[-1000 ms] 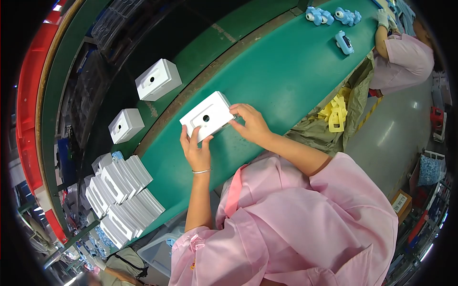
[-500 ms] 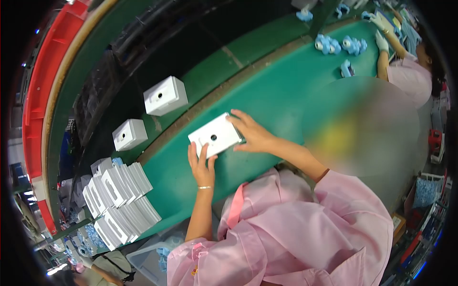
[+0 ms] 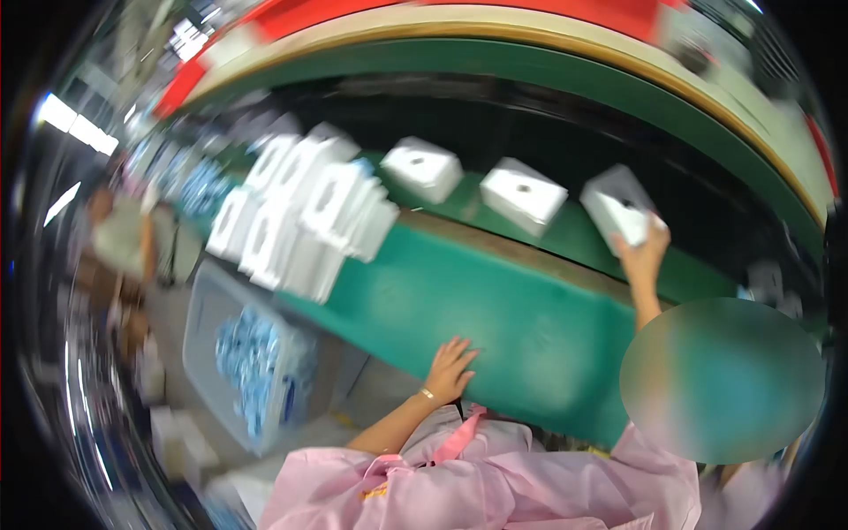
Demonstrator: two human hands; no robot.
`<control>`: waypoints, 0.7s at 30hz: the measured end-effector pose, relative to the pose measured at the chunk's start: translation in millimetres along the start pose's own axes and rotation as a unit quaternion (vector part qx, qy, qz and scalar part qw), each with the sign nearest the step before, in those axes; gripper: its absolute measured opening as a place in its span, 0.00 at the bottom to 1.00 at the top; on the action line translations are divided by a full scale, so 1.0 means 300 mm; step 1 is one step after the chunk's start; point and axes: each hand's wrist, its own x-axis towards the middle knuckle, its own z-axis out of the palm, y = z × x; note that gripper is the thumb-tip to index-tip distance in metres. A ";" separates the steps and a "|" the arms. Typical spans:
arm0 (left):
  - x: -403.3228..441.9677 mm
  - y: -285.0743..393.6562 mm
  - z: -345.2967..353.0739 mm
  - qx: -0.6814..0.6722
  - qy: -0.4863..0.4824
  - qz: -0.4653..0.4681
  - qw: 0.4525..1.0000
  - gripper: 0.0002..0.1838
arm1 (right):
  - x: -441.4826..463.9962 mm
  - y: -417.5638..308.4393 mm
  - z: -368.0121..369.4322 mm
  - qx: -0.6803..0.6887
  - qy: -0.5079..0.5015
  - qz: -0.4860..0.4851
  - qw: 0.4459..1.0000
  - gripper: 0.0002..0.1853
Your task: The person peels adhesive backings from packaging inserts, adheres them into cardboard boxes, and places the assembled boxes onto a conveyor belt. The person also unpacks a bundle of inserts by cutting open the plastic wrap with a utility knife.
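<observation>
A white box (image 3: 616,205) with a dark round spot on its face is at the right end of a row of boxes. My right hand (image 3: 645,247) grips its lower right side, with the arm stretched forward; motion blur softens the outline. Left of it on the dark green ledge stand two more white boxes, a middle box (image 3: 523,194) and a left box (image 3: 422,168). My left hand (image 3: 450,369) lies by the near edge of the green work surface (image 3: 495,309), fingers spread and holding nothing.
Several white trays or box parts (image 3: 305,216) are stacked at the left end of the surface. Below them stands a clear plastic bin (image 3: 196,331) with light blue pieces (image 3: 250,358). At far left another person (image 3: 132,234) sits near more blue items. A blurred oval covers the right side.
The view has swung to the left. My right hand has carried the white box from the green surface to the ledge beside the other two. My left hand has let go of it.
</observation>
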 end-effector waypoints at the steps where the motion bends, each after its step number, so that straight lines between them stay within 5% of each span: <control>1: -0.005 -0.008 -0.001 0.010 0.032 -0.035 0.999 0.27 | 0.033 0.035 0.046 0.001 0.007 -0.009 1.000 0.37; 2: -0.006 -0.004 -0.008 -0.005 0.020 -0.025 0.999 0.27 | 0.046 0.084 0.080 -0.036 -0.048 0.094 0.994 0.33; 4: -0.016 0.012 -0.005 -0.028 0.007 -0.007 1.000 0.26 | 0.053 0.200 0.132 -0.087 -0.135 0.139 0.977 0.36; 11: -0.036 -0.054 0.059 -0.125 0.052 0.016 0.991 0.22 | 0.106 0.141 0.086 -0.157 -0.243 0.117 0.950 0.42; 14: -0.064 -0.053 -0.029 -0.278 0.118 -0.098 0.948 0.13 | 0.165 0.083 0.033 -0.183 -0.194 0.125 0.956 0.37; 16: -0.177 -0.019 -0.161 -0.300 0.168 -0.192 0.919 0.12 | 0.211 -0.132 0.042 -0.185 -0.183 0.097 0.961 0.35; 18: -0.373 -0.029 -0.272 -0.204 0.291 -0.121 0.927 0.11 | 0.084 -0.373 -0.032 0.112 -0.181 0.001 0.977 0.24; 19: -0.501 -0.024 -0.381 -0.185 0.310 -0.133 0.923 0.10 | -0.017 -0.530 -0.023 0.148 -0.170 -0.039 0.973 0.17; 21: -0.782 -0.062 -0.522 -0.122 0.407 -0.187 0.886 0.10 | -0.248 -0.862 -0.016 0.198 -0.285 -0.124 0.930 0.16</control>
